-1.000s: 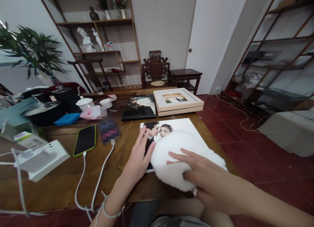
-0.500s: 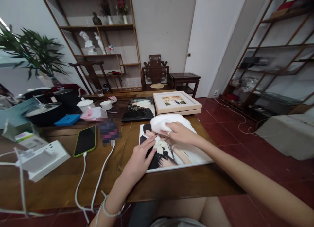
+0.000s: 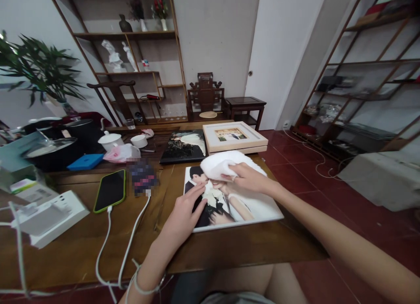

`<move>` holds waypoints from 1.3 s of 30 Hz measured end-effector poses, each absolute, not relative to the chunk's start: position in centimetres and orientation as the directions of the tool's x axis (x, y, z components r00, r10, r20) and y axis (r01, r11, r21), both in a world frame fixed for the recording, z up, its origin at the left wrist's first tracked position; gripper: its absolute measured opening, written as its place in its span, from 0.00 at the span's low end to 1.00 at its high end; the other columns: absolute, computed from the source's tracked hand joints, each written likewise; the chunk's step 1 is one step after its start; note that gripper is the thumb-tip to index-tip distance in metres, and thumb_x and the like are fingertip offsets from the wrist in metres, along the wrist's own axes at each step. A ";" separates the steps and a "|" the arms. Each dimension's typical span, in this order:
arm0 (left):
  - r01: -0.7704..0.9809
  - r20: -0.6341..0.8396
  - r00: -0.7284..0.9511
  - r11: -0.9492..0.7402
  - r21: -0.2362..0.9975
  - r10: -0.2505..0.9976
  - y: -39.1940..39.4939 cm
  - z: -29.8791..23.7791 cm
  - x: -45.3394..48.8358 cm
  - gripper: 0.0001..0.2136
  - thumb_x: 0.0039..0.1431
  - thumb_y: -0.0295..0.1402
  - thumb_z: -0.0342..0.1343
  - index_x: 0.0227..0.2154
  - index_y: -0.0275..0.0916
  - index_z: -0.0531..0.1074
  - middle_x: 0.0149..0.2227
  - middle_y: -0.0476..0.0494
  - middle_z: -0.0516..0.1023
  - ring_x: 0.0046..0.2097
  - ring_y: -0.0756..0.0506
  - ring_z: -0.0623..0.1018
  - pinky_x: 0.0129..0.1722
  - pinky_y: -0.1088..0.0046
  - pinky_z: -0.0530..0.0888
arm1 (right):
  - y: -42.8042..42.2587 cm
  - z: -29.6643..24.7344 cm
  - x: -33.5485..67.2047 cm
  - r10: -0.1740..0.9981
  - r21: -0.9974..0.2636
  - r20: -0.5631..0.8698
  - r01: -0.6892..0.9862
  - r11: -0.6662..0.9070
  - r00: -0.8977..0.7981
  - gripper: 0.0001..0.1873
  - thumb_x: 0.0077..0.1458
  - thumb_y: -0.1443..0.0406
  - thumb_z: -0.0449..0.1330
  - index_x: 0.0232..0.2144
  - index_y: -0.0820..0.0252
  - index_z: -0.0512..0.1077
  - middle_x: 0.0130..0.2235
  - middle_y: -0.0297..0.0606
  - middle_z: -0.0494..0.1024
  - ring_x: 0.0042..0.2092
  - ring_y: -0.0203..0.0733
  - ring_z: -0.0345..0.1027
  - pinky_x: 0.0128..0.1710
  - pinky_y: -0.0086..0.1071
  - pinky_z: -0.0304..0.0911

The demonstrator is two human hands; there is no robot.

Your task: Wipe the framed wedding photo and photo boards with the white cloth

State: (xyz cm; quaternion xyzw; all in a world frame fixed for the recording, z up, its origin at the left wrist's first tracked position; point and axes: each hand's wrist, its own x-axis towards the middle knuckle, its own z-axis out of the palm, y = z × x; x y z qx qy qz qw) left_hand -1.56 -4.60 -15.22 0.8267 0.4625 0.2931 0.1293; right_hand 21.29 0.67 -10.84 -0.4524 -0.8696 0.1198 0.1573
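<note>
A large frameless wedding photo (image 3: 249, 207) lies flat on the wooden table (image 3: 75, 247) in front of me. My left hand (image 3: 183, 214) rests flat on its left part, fingers stretched out, holding it down. My right hand (image 3: 244, 177) grips a fluffy white cloth (image 3: 218, 166) and presses it on the far end of the photo.
Behind the photo lie a dark photo print (image 3: 185, 145) and a light wooden picture frame (image 3: 233, 137). To the left are a phone in a green case (image 3: 110, 189) with white cables, a white box (image 3: 46, 216), a blue box (image 3: 85, 161), cups and pots. Shelves line the walls.
My right hand has slid the white cloth from the near part of the photo up to its far end, uncovering the picture. The left hand has stayed on the photo.
</note>
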 end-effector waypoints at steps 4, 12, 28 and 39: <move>0.702 0.330 0.346 -0.475 0.531 0.879 -4.7 -15.1 -1.5 0.18 0.61 0.35 0.46 0.53 0.39 0.65 0.60 0.39 0.63 0.62 0.42 0.60 0.58 0.57 0.61 | 0.5 -11.6 24.7 0.894 -0.279 0.171 0.850 0.446 -0.413 0.10 0.52 0.70 0.47 0.33 0.63 0.68 0.38 0.47 0.74 0.40 0.49 0.65 0.40 0.38 0.59; 0.695 0.312 0.272 -0.410 0.590 0.910 -4.6 -15.4 -1.5 0.20 0.63 0.35 0.42 0.55 0.36 0.61 0.61 0.36 0.61 0.62 0.43 0.60 0.60 0.57 0.57 | -4.4 -12.7 24.9 0.796 -0.202 0.246 0.774 0.600 -0.553 0.11 0.46 0.74 0.50 0.30 0.63 0.70 0.58 0.53 0.62 0.61 0.53 0.49 0.56 0.51 0.50; 0.736 0.340 0.297 -0.441 0.514 0.892 -4.5 -15.7 -1.7 0.19 0.62 0.35 0.44 0.55 0.39 0.62 0.59 0.37 0.63 0.61 0.41 0.62 0.58 0.55 0.61 | -4.4 -11.7 23.2 0.818 -0.243 0.210 0.782 0.574 -0.535 0.14 0.46 0.74 0.50 0.35 0.64 0.71 0.57 0.56 0.63 0.60 0.52 0.52 0.56 0.51 0.50; 0.726 0.372 0.305 -0.467 0.505 0.877 -4.4 -15.7 -1.7 0.19 0.62 0.35 0.45 0.54 0.38 0.64 0.59 0.37 0.64 0.60 0.41 0.63 0.59 0.57 0.61 | -4.9 -11.3 23.3 0.858 -0.221 0.129 0.829 0.514 -0.497 0.16 0.48 0.74 0.48 0.39 0.67 0.70 0.57 0.57 0.63 0.60 0.53 0.51 0.55 0.48 0.52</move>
